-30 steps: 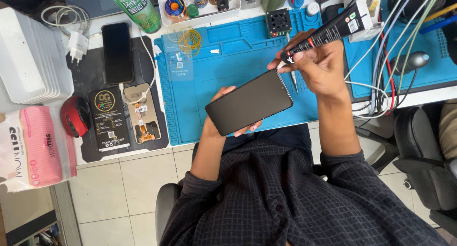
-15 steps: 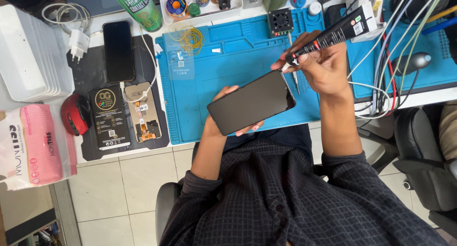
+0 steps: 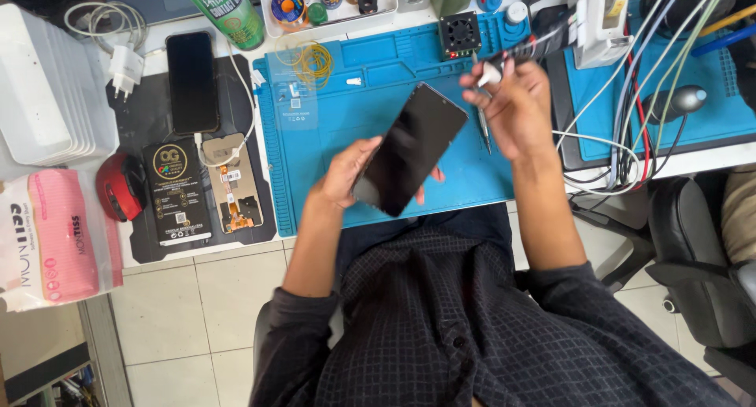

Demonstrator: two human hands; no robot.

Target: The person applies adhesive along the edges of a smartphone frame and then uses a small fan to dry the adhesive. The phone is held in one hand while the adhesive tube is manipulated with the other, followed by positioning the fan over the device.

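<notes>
My left hand (image 3: 352, 173) holds a black smartphone (image 3: 409, 149) by its lower end, screen up, tilted over the blue work mat (image 3: 346, 100). My right hand (image 3: 516, 108) grips a dark glue tube (image 3: 524, 49) with a white nozzle pointing toward the phone's upper right corner, close to it. A thin metal tool (image 3: 485, 131) lies on the mat beneath my right hand.
Left of the mat lie a second black phone (image 3: 191, 80), an opened phone (image 3: 233, 183), a black card, a red round object (image 3: 122, 188) and a pink tissue pack (image 3: 55, 238). A green spray can (image 3: 224, 12), small fan (image 3: 460, 34), cables (image 3: 622, 131) and mouse (image 3: 676, 101) crowd the back and right.
The phone has turned from nearly flat and sideways to a steeper diagonal. My right hand with the tube has shifted slightly left toward the phone's top corner.
</notes>
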